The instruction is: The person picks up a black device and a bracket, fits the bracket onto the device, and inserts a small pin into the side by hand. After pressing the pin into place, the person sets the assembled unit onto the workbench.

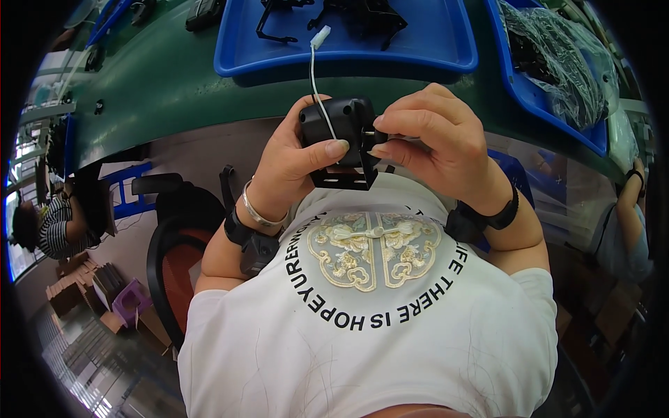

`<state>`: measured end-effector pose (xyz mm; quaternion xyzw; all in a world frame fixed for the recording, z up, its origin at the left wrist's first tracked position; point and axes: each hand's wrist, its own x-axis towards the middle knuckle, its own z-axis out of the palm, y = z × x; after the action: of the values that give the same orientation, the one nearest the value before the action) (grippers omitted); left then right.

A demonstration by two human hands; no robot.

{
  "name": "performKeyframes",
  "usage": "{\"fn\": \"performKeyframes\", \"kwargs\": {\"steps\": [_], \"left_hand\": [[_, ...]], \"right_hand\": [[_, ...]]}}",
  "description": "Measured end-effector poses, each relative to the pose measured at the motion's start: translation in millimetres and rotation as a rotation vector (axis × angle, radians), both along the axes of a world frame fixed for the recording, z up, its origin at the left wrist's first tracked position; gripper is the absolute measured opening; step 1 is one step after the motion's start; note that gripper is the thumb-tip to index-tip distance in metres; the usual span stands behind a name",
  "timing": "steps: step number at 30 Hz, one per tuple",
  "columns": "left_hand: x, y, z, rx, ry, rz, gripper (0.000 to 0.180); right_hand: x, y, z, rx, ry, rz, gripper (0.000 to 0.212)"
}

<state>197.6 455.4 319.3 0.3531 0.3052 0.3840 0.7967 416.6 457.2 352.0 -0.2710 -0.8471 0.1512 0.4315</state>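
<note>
Small black housing (343, 132) with a bracket at its lower end, held up in front of the chest, above the white printed shirt (369, 327) and just short of the green table (174, 83) edge. Thin white wire (315, 80) running up from the housing's front, ending in a white plug (320, 37) that overlaps the blue tray (432, 42). Left hand (293, 157) wrapped around the housing's left side, fingers curled shut on it, thumb pressed across the front beside the wire. Right hand (435, 139) against the housing's right side, thumb and forefinger pinched together on a small black knob-like part (380, 136) there; remaining fingers folded in. Silver bangle (259, 214) on the left wrist, black bands on both wrists. Black parts lying in the blue tray straight ahead. Second blue tray (550, 111) at right, holding bagged dark parts under clear plastic. Black and orange chair (174, 251) at lower left; another person in a striped top (59, 223) further left.
</note>
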Motion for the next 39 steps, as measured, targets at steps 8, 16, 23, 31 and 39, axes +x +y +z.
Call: {"fn": "performKeyframes", "kwargs": {"steps": [8, 16, 23, 31, 39], "left_hand": [[0.7, -0.8, 5.9, 0.038, 0.046, 0.019, 0.057], [4.6, -0.8, 12.1, 0.075, 0.001, 0.032, 0.061], [13.7, -2.7, 13.8, 0.151, 0.108, 0.120, 0.061], [20.1, -0.3, 8.5, 0.132, 0.096, 0.151, 0.060], [17.4, 1.5, 7.0, 0.153, 0.091, 0.176, 0.058]], "right_hand": [[-4.8, 0.8, -12.4, -0.020, 0.068, -0.016, 0.029], [-7.9, -1.8, -14.5, -0.087, 0.062, -0.115, 0.020], [-4.6, -0.6, -19.2, -0.223, 0.005, -0.156, 0.023], [-20.1, -7.2, -28.8, -0.524, 0.415, -0.184, 0.019], [-5.5, -4.3, -23.5, -0.295, 0.102, -0.172, 0.017]]}}
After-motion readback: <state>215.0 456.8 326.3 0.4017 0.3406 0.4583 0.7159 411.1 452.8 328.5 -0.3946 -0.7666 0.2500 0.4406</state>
